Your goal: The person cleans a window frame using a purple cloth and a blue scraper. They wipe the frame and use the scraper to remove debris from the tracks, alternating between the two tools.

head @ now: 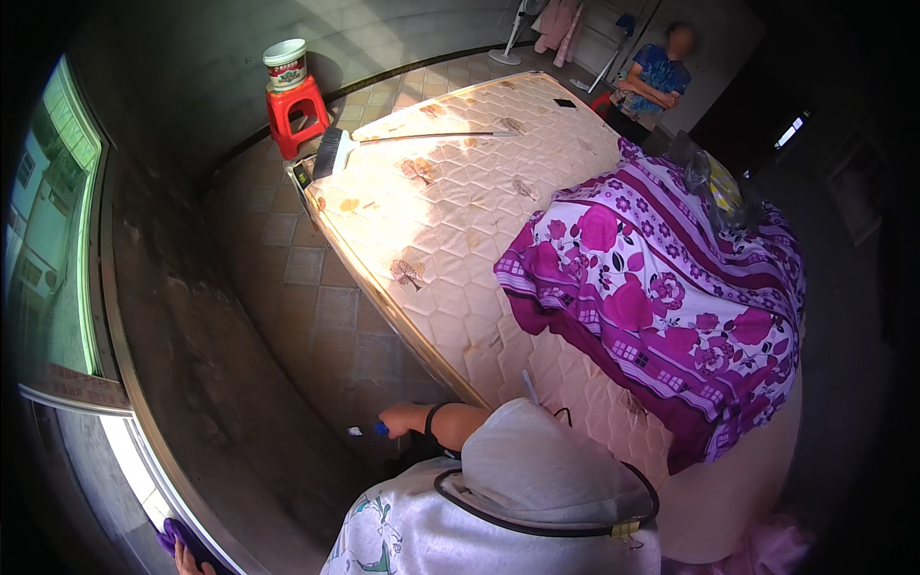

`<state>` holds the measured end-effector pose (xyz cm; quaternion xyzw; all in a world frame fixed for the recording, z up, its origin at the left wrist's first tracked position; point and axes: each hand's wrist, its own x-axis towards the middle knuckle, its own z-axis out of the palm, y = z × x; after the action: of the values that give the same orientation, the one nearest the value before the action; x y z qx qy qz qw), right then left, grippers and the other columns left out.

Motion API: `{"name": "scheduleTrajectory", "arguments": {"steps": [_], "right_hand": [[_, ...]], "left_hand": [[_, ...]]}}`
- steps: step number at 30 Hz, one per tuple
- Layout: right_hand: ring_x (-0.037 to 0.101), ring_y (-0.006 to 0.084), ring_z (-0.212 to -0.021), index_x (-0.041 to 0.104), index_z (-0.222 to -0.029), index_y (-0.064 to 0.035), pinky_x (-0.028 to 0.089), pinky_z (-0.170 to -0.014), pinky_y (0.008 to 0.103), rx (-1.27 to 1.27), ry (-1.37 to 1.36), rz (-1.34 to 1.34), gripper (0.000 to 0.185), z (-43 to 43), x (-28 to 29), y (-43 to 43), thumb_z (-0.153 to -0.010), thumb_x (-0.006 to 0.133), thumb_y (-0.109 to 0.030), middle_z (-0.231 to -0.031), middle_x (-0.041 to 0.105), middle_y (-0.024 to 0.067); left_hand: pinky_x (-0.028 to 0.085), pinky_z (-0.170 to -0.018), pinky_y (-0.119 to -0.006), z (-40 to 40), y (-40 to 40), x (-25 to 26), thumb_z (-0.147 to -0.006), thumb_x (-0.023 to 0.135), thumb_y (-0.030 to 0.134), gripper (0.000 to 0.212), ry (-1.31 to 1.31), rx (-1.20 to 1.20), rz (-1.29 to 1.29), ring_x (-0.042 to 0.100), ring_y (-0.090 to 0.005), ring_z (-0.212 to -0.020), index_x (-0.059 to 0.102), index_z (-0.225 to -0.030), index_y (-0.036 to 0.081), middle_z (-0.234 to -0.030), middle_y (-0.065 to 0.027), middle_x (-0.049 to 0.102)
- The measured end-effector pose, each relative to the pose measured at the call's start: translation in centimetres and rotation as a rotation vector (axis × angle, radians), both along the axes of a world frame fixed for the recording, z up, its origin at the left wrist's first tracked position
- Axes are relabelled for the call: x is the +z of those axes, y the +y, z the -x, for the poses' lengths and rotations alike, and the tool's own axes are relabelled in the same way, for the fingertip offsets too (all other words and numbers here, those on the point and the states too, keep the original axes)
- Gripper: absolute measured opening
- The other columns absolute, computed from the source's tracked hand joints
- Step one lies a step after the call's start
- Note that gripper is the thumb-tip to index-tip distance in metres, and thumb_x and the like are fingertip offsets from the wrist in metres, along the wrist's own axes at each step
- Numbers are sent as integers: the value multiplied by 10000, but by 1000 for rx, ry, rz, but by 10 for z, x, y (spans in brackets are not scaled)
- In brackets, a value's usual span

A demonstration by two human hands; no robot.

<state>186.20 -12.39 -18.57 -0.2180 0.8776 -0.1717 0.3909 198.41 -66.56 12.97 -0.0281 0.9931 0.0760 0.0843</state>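
Observation:
My left hand (pixel 188 560) is at the bottom left, its fingers on a bunched purple cloth (pixel 172 533) that lies against the bright lower edge of the window frame (pixel 154 467). The rest of that hand is cut off by the picture's rim. My right hand (pixel 395 420) reaches out to the left past the mattress edge, a dark band around the forearm. Its fingers are closed on a small blue object (pixel 381 428); what it is cannot be told. A small white piece (pixel 354 431) shows just left of it, over the dark lower area.
A mattress (pixel 460 287) holds a long-handled brush (pixel 334 152), a dark flat object (pixel 565 103) and a purple floral blanket (pixel 647 287). A white bucket (pixel 285 65) stands on a red stool (pixel 295 118). A person (pixel 647 86) with folded arms is beyond the bed, near a fan (pixel 510 39).

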Motion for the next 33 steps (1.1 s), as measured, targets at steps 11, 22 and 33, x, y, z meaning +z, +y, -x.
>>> {"name": "scheduleTrajectory", "arguments": {"steps": [11,22,33], "right_hand": [[623,388,-987,597,-1090,-44,491,-862,458,-209,-55,-159,493,16,-12,57,-698,707,-322,-1022,657,220],[634,230,-534,567,-977,-23,504,-530,361,-162,49,141,352,18,-60,48,-734,730,-219,-687,634,136],[629,414,-894,603,-1019,-29,505,-782,461,-135,-82,-138,453,39,-63,77,-669,705,-298,-912,656,238]], "left_hand": [[392,-939,-564,69,77,36,-746,484,128,332,84,108,160,376,-306,-1341,564,-1041,0,-1459,-118,407],[331,-1059,-462,-60,76,49,-708,479,47,484,-85,297,114,328,-281,-1385,604,-1176,35,-1468,-111,404],[386,-995,-431,1,97,45,-763,534,90,427,17,267,287,456,-259,-1257,613,-1181,61,-1407,-74,472]]}}
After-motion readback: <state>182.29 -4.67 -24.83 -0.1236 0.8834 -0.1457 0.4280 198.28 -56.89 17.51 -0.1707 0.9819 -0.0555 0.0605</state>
